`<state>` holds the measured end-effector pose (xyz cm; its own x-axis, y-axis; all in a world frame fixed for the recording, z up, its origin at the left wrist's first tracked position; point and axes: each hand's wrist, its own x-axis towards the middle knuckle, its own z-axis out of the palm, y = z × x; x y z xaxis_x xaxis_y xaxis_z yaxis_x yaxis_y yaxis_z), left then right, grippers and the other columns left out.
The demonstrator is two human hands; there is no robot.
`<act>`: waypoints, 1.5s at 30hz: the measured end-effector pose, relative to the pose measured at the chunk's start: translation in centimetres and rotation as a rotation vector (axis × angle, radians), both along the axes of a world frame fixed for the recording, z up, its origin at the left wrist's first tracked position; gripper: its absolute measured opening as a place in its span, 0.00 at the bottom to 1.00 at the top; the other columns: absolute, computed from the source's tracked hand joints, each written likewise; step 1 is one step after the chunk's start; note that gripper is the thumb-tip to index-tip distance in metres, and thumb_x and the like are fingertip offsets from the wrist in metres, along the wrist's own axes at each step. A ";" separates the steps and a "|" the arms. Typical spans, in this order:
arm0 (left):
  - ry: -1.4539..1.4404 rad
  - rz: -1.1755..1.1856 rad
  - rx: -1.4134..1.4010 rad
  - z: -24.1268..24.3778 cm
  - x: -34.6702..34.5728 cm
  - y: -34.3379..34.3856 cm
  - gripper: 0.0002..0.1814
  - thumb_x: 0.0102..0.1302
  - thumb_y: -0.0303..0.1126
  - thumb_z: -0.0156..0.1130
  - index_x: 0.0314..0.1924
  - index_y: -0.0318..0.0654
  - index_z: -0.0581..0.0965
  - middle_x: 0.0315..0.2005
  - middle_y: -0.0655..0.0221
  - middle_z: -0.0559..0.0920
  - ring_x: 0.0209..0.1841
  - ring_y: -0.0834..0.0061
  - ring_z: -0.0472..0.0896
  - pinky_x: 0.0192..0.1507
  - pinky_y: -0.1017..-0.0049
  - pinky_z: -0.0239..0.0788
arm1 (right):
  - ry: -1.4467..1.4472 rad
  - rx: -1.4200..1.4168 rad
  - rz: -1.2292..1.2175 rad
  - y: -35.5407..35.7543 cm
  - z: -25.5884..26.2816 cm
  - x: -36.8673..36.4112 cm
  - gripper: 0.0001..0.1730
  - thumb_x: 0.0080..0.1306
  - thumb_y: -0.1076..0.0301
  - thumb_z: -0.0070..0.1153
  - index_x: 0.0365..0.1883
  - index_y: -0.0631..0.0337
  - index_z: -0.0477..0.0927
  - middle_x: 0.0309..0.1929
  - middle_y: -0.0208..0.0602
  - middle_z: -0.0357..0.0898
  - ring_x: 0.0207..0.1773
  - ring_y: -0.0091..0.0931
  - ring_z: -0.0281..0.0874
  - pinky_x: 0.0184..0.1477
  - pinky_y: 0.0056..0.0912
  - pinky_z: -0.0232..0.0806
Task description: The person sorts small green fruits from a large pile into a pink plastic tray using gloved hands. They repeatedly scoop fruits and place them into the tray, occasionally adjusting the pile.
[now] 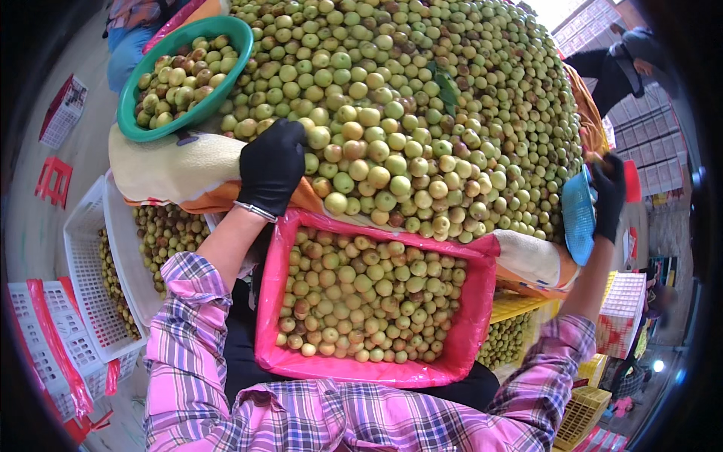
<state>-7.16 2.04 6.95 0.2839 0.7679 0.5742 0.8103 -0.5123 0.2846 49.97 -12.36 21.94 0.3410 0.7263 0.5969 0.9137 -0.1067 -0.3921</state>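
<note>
My left hand (pixel 274 164), in a black glove with a bangle at the wrist, is curled at the near edge of a large heap of jujubes (pixel 378 150). Its fingers face away, so whatever lies inside them is hidden. Far to the right, my black-gloved right hand (pixel 610 195) is raised over a blue plastic basket (pixel 577 223). A blurred reddish-yellow jujube (pixel 592 157) shows at its fingertips. Before my body sits a crate lined with pink plastic film (pixel 375 370), holding many jujubes (pixel 367 294).
A green basin (pixel 243 51) of jujubes tilts on the padded cloth edge (pixel 175 158). White crates (pixel 121 322) stand left, a yellow crate (pixel 511 308) right. A red stool (pixel 53 181) is on the floor. Other people (pixel 638 62) are beyond the heap.
</note>
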 end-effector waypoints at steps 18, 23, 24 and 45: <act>-0.142 0.045 0.001 0.0 0.3 0.0 0.15 0.58 0.25 0.54 0.45 0.48 0.78 0.40 0.68 0.83 0.39 0.60 0.83 0.38 0.65 0.75 | -0.048 -0.377 0.638 16.1 -8.7 -24.0 0.25 0.57 0.75 0.61 0.55 0.51 0.79 0.50 0.44 0.80 0.50 0.41 0.80 0.53 0.38 0.73; -0.220 -0.022 0.071 0.0 0.3 0.0 0.16 0.57 0.25 0.55 0.46 0.47 0.75 0.40 0.67 0.81 0.37 0.58 0.82 0.36 0.63 0.74 | -0.271 -0.539 0.571 20.2 -12.1 -27.6 0.20 0.55 0.65 0.63 0.48 0.50 0.80 0.45 0.43 0.81 0.51 0.44 0.79 0.51 0.45 0.72; -0.231 -0.020 0.079 0.1 0.3 0.0 0.13 0.58 0.26 0.56 0.45 0.47 0.76 0.38 0.67 0.82 0.37 0.59 0.82 0.35 0.63 0.74 | -0.265 -0.494 0.574 20.4 -12.2 -27.8 0.19 0.56 0.65 0.63 0.47 0.51 0.80 0.43 0.43 0.81 0.48 0.42 0.80 0.49 0.44 0.73; -0.243 0.038 0.054 -0.4 -0.1 0.4 0.10 0.61 0.28 0.56 0.42 0.48 0.77 0.33 0.66 0.81 0.33 0.58 0.81 0.32 0.61 0.72 | 0.154 -0.504 0.719 14.3 -5.8 -30.3 0.19 0.60 0.70 0.65 0.50 0.56 0.77 0.45 0.35 0.82 0.43 0.23 0.79 0.45 0.27 0.72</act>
<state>-7.24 2.39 6.57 0.1041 0.7419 0.6624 0.7404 -0.5025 0.4465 19.70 1.89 16.10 -0.2481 0.9595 0.1337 0.7671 0.2789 -0.5778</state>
